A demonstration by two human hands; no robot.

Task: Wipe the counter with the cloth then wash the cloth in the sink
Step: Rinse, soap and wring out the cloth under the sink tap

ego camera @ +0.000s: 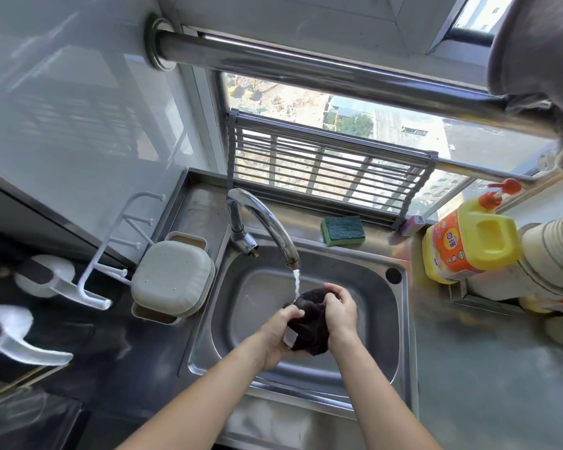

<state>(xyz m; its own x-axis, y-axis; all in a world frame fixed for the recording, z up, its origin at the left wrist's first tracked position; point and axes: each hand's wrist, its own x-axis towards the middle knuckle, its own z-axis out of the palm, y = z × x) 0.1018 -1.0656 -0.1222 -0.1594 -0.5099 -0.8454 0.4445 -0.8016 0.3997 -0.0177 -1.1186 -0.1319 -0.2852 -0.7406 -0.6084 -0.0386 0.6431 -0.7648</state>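
A dark brown cloth (309, 323) is bunched up over the steel sink (384, 323), between both hands. My left hand (278, 336) grips its lower left side, where a small white tag shows. My right hand (340, 308) curls over its top right. Water runs from the curved chrome tap (267, 222) in a thin white stream (296, 282) onto the cloth's top edge. The steel counter (488, 384) stretches to the right of the sink.
A green-and-yellow sponge (343, 230) lies on the ledge behind the sink. A yellow detergent jug (468, 241) and a stack of paper cups (553, 251) stand at the right. Grey lidded containers (173, 277) and a white rack (111, 254) sit left of the sink.
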